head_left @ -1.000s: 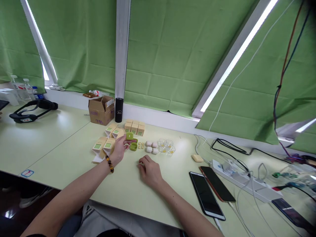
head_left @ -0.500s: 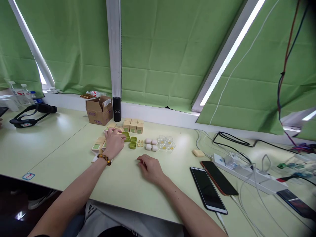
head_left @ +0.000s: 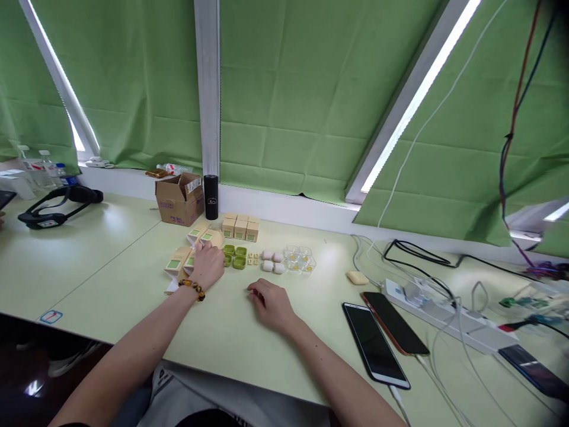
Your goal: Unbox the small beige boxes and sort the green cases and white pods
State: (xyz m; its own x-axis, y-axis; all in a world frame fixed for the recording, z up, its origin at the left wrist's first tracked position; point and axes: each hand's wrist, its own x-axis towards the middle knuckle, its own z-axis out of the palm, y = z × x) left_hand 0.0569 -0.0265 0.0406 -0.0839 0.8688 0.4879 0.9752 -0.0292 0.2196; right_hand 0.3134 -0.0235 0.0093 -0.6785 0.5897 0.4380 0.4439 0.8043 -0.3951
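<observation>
My left hand (head_left: 207, 264), with a beaded bracelet (head_left: 192, 288) at the wrist, reaches over small kraft paper boxes (head_left: 173, 264) with open flaps. Its fingers are curled down, and whatever they may hold is hidden. Right beside its knuckles are small olive-green square trays (head_left: 240, 261), set close together. My right hand (head_left: 272, 303) rests on the table, fingers loosely closed with nothing seen in them. Beyond it are tiny yellow pieces (head_left: 252, 259), whitish-pink cylinders (head_left: 267, 265) and clear cups (head_left: 293, 258) with yellow spots inside.
Closed kraft boxes (head_left: 240, 228) stand in a row behind the trays. Further back are a cardboard carton (head_left: 178, 200) and a black tumbler (head_left: 211, 197). To the right lie two phones (head_left: 376, 344), a power strip (head_left: 448, 314) and loose cables. A black headset (head_left: 60, 204) is at left.
My left hand has drawn slightly back from the green trays and its fingers have curled in, uncovering more of the trays and the boxes behind. My right hand stays put.
</observation>
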